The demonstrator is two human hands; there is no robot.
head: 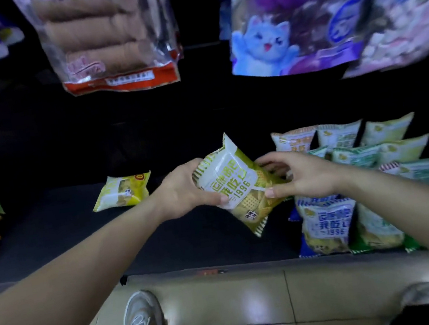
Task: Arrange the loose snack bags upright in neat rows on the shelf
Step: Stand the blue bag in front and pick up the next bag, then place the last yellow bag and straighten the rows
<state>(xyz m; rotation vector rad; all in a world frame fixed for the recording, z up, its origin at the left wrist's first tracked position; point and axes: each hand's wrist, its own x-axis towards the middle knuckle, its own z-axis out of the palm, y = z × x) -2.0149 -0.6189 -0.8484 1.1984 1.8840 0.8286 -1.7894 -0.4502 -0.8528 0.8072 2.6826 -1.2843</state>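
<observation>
The left hand (184, 192) curls around the left edge of a puffy yellow-green and white plastic snack bag (238, 183) while the right hand (299, 177), fingers loosely spread, pinches its right edge, holding it above the dark shelf (80, 238), long axis tilted, top seam pointing up-left.

You stand on a glossy beige tiled floor (255, 295) reflecting overhead light, facing a dark shelving unit (64, 226) whose recess is dim, perhaps black-backed.
</observation>
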